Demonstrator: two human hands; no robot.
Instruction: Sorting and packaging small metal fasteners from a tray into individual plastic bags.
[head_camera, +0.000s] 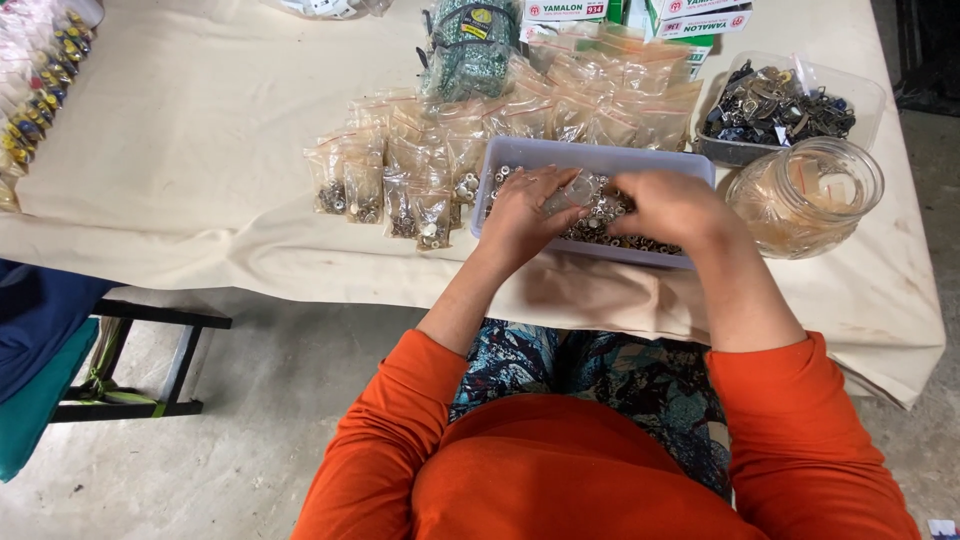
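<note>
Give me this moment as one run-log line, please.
left hand: holds small clear bag | right hand: at bag, over lilac tray of metal rings | filled bags: left of tray

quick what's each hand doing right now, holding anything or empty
Left hand: closed on a small clear bag over the lavender tray.
Right hand: curled at the same bag; grip cannot be told.

This looks like a small workshop where tiny parts get packed. A table (200, 150) with a cream cloth holds many little clear bags (400, 180) of metal bits, a tub of metal pieces (780, 105) and a glass jar (805, 195). The floor (270, 400) is bare grey concrete.
</note>
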